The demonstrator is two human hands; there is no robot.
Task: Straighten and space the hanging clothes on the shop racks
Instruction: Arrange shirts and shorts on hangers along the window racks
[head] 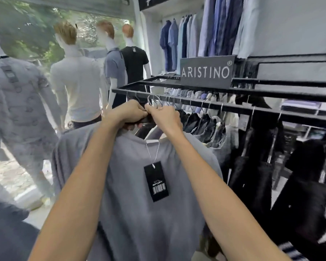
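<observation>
The grey T-shirt (139, 194) hangs at the left end of the black metal rail (233, 110); left hand (129, 114) and right hand (167, 117) both grip its dark hanger (145, 120). I'd level it before sliding.

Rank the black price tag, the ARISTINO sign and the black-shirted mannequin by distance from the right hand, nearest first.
1. Black price tag, hanging on the grey shirt just below the right hand, which grips the hanger.
2. ARISTINO sign, on the rack top, up and right.
3. Black-shirted mannequin, beyond the rack's far end, at the shopfront.

Both forearms raised; left hand (129, 113) and right hand (167, 117) touching, each curled round hanger (146, 120)
</observation>
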